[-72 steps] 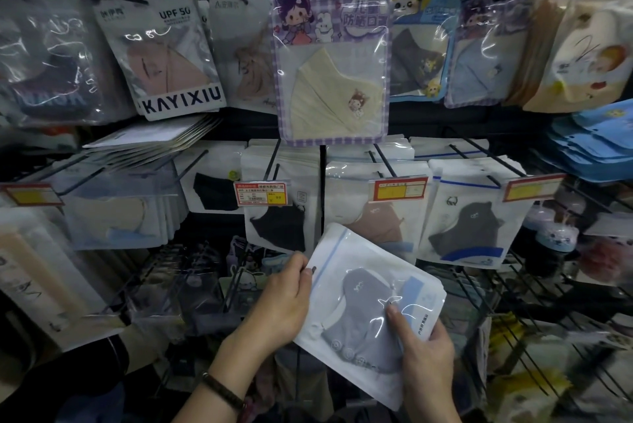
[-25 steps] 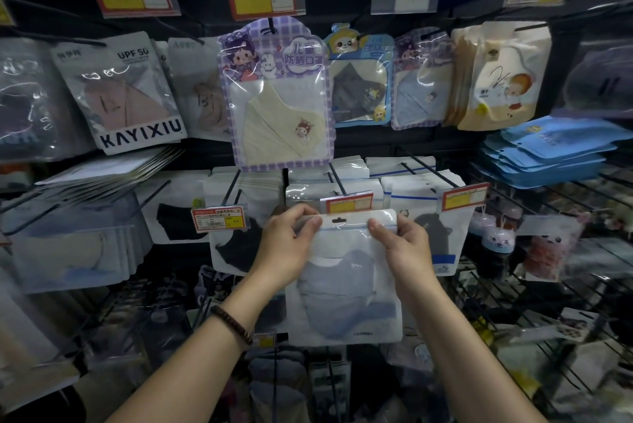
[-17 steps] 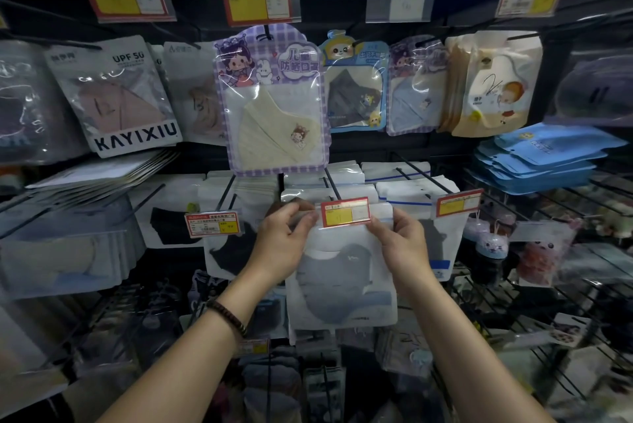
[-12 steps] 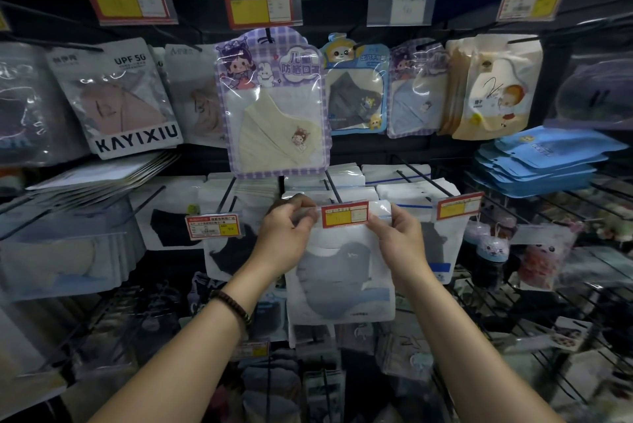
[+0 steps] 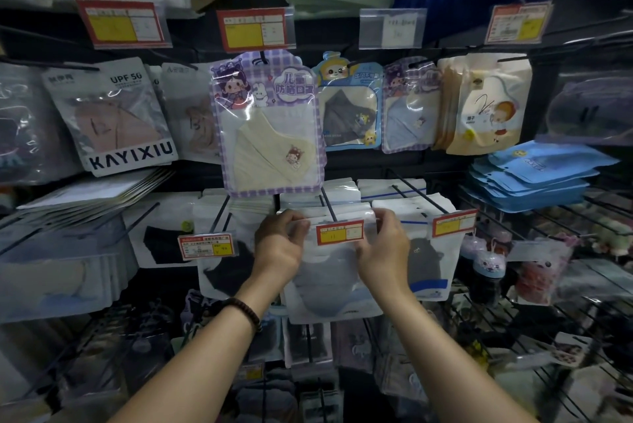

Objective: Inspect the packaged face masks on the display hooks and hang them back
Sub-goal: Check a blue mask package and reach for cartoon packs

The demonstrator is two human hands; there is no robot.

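A clear packet with a grey-blue face mask (image 5: pixel 329 289) hangs upright in front of the middle row. My left hand (image 5: pixel 279 246) pinches its top left corner and my right hand (image 5: pixel 383 248) pinches its top right corner. The packet's top edge sits behind the red and yellow price tag (image 5: pixel 339 232) at the tip of a black display hook (image 5: pixel 329 208). Whether the hook passes through the packet's hole is hidden by the tag. More white mask packets (image 5: pixel 346 189) hang behind it on the same hook.
A purple cartoon packet with a cream mask (image 5: pixel 269 124) hangs just above my hands. A KAYIXIU packet (image 5: pixel 113 117) hangs upper left, dark mask packets (image 5: pixel 424 258) to the right, blue packets (image 5: pixel 534 176) far right. Wire hooks (image 5: pixel 421 196) jut toward me.
The packet went from tilted and low in my hands to upright, then rose and moved back behind the price tag onto the hook's tip. Both hands shifted to its top corners.
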